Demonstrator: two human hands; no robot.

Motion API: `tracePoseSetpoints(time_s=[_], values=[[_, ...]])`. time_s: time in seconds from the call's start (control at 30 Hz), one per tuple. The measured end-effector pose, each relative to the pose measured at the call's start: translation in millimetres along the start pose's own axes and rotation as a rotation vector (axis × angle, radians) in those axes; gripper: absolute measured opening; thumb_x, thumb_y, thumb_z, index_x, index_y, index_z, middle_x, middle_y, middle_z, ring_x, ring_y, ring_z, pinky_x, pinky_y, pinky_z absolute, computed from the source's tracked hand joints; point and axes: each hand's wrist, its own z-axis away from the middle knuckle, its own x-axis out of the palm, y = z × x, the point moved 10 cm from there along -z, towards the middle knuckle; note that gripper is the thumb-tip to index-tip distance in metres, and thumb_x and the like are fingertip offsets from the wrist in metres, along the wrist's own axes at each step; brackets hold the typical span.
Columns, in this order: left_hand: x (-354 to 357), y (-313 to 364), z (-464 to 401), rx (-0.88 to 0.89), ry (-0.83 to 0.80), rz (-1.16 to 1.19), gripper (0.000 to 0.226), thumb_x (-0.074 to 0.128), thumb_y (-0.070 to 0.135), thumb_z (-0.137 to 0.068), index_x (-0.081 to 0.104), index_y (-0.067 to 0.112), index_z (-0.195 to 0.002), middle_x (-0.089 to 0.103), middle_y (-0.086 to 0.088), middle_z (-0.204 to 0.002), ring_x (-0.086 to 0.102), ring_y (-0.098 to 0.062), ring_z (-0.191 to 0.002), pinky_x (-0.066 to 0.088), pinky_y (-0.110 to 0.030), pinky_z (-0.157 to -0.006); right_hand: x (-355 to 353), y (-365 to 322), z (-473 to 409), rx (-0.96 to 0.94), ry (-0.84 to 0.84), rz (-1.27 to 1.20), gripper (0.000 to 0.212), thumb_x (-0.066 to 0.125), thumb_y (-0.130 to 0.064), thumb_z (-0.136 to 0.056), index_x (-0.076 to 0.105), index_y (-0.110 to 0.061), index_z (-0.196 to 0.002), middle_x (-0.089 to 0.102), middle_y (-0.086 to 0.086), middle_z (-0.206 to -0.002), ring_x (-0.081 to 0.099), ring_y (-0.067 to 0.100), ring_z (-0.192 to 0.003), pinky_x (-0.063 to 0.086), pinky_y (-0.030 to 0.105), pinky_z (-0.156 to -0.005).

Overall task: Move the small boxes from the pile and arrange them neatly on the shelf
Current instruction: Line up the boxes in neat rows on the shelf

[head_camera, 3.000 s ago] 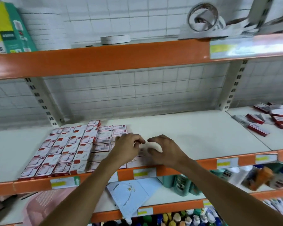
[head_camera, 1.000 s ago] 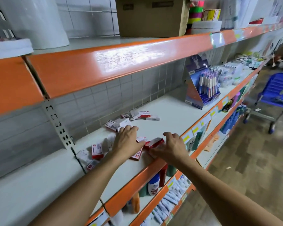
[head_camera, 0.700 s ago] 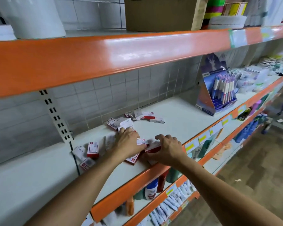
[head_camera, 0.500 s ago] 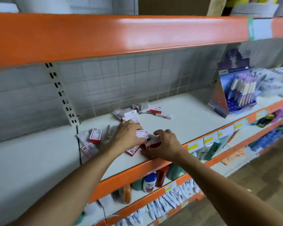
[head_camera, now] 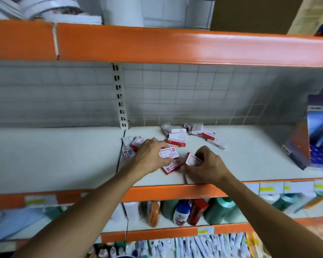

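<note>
gripping one small red-and-white box (head_camera: 168, 153) each, the left hand (head_camera: 151, 158) and the right hand (head_camera: 203, 168) now work in the loose pile (head_camera: 183, 135), no longer at the tidy rows seen three seconds ago. i judge a new round of picking has begun. the right hand pinches its own box (head_camera: 192, 159), tilted on edge. the boxes are flat cartons, lying in disorder on the white shelf (head_camera: 63, 155), just right of the slotted upright (head_camera: 120, 97).

On the shelf (head_camera: 250, 164), loose boxes (head_camera: 177, 138) are lying behind both hands; the display carton (head_camera: 317, 138) is standing far right, bottles (head_camera: 181, 213) apparently sitting below.
</note>
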Motion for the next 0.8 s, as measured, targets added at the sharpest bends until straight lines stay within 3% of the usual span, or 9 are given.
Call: tracePoseSetpoints(time_s=[0.17, 0.3, 0.4, 0.47, 0.53, 0.6, 0.7, 0.8], values=[[-12, -18, 23, -0.049, 0.059, 0.023, 0.052, 0.078, 0.040, -0.080, 0.068, 0.018, -0.125, 0.068, -0.005, -0.118, 0.059, -0.020, -0.109, 0.041, -0.024, -0.085, 2, -13, 0, -0.071, -0.071, -0.111, 0.052, 0.079, -0.058, -0.070, 0.055, -0.032, -0.108, 0.062, -0.003, -0.101, 0.059, 0.014, -0.085, 0.043, 0.020, -0.060], [-22, -35, 40, -0.098, 0.099, 0.066, 0.039, 0.079, 0.038, -0.076, 0.074, 0.020, -0.110, 0.073, 0.001, -0.104, 0.065, -0.016, -0.093, 0.049, -0.026, -0.076, 11, -42, 4, -0.156, -0.204, -0.122, 0.032, 0.079, -0.050, -0.073, 0.059, -0.038, -0.096, 0.064, -0.012, -0.091, 0.058, 0.004, -0.077, 0.039, 0.012, -0.055], [-32, -46, 54, -0.129, 0.132, 0.062, 0.031, 0.079, 0.035, -0.075, 0.075, 0.020, -0.101, 0.074, 0.001, -0.095, 0.066, -0.015, -0.084, 0.042, -0.022, -0.065, 23, -63, 5, -0.236, -0.251, -0.101, 0.025, 0.079, -0.044, -0.076, 0.067, -0.037, -0.097, 0.066, -0.016, -0.088, 0.061, 0.004, -0.080, 0.038, 0.008, -0.055], [-40, -58, 63, -0.162, 0.151, 0.080, 0.028, 0.079, 0.035, -0.074, 0.074, 0.022, -0.098, 0.074, 0.002, -0.092, 0.066, -0.014, -0.082, 0.045, -0.024, -0.065, 34, -75, 7, -0.277, -0.277, -0.113, 0.020, 0.081, -0.033, -0.077, 0.070, -0.036, -0.094, 0.067, -0.019, -0.085, 0.063, 0.006, -0.084, 0.041, 0.007, -0.057], [-50, -74, 74, -0.209, 0.161, 0.080, 0.030, 0.078, 0.037, -0.073, 0.074, 0.022, -0.099, 0.073, 0.002, -0.092, 0.065, -0.013, -0.081, 0.049, -0.027, -0.069, 48, -90, 7, -0.324, -0.317, -0.126, 0.020, 0.081, -0.025, -0.076, 0.071, -0.034, -0.091, 0.069, -0.015, -0.082, 0.065, 0.009, -0.082, 0.050, 0.014, -0.065], [-58, -90, 84, -0.235, 0.161, 0.055, 0.030, 0.078, 0.038, -0.073, 0.074, 0.022, -0.099, 0.073, 0.002, -0.091, 0.065, -0.014, -0.081, 0.047, -0.025, -0.067, 61, -110, 9, -0.370, -0.348, -0.138, 0.020, 0.083, -0.030, -0.075, 0.070, -0.035, -0.090, 0.069, -0.014, -0.077, 0.064, 0.008, -0.071, 0.054, 0.027, -0.064], [-78, -120, 110, -0.300, 0.178, 0.046, 0.029, 0.078, 0.036, -0.072, 0.073, 0.023, -0.097, 0.073, 0.003, -0.091, 0.066, -0.013, -0.083, 0.047, -0.024, -0.067, 82, -147, 12, -0.428, -0.351, -0.141, 0.035, 0.085, -0.046, -0.068, 0.065, -0.038, -0.095, 0.066, -0.017, -0.087, 0.061, 0.004, -0.075, 0.045, 0.021, -0.060], [-103, -149, 140, -0.357, 0.219, 0.020, 0.029, 0.078, 0.035, -0.072, 0.073, 0.023, -0.098, 0.073, 0.003, -0.091, 0.066, -0.013, -0.083, 0.047, -0.023, -0.069, 107, -184, 16, -0.470, -0.364, -0.183, 0.039, 0.084, -0.053, -0.065, 0.071, -0.033, -0.095, 0.071, -0.016, -0.087, 0.065, 0.006, -0.081, 0.048, 0.022, -0.065]])
